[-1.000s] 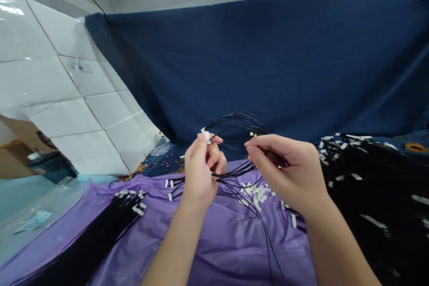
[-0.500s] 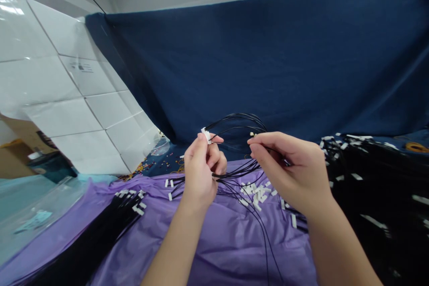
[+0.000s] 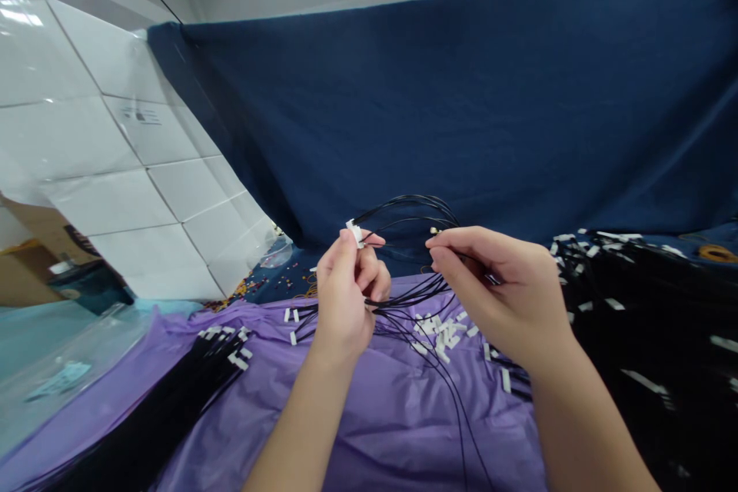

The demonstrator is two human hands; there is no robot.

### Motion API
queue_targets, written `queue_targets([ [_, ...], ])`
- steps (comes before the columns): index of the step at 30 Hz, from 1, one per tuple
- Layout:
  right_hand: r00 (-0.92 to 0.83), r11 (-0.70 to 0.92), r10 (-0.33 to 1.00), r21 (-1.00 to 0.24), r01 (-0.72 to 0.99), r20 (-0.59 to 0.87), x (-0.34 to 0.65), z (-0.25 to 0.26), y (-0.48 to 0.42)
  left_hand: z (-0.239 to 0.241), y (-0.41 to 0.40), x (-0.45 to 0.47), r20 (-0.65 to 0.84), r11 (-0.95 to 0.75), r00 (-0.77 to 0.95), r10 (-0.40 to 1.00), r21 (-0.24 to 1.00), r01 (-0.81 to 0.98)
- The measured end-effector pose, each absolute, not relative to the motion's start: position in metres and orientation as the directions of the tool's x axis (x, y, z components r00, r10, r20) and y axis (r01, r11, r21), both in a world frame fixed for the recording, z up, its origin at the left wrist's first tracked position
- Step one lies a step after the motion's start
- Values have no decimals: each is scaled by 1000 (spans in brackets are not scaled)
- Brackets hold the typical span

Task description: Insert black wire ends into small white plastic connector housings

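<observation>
1. Two hands are raised together above the purple sheet [image 3: 374,430] on the counter: the left hand [image 3: 346,300] is closed, a small white connector [image 3: 354,231] pinched at its fingertips and a bunch of thin black wires [image 3: 415,207] gripped lower in the fist; the right hand [image 3: 501,296] is pinched on one wire end [image 3: 433,231] just beside the connector.
2. Several loose strands are draped down from the fist across the sheet; a snag or tangle is likely if the bunch is tugged.
3. Many white connectors [image 3: 443,330] are scattered under the hands, and could be swept off by a trailing wire.
4. Finished-looking black bundles [image 3: 190,377] are laid to the left, and a dark heap of wires [image 3: 646,307] to the right; a dropped strand could be lost among them.
5. Beyond, small beads [image 3: 254,286] are strewn before the blue cloth [image 3: 461,108].
</observation>
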State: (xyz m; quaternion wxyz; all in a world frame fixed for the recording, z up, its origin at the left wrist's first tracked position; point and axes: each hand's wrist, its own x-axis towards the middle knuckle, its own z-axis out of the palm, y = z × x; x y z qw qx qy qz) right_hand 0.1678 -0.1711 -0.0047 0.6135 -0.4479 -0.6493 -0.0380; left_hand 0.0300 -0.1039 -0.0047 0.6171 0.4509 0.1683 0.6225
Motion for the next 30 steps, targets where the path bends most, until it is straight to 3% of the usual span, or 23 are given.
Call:
queue_targets([
  [19, 95, 576, 559, -468, 670, 824, 170, -4, -175, -9, -105, 33, 454, -319, 110, 884, 758, -568],
  [30, -1, 572, 447, -285, 769, 894, 171, -4, -178, -10, -105, 33, 429, -288, 150, 891, 788, -544],
])
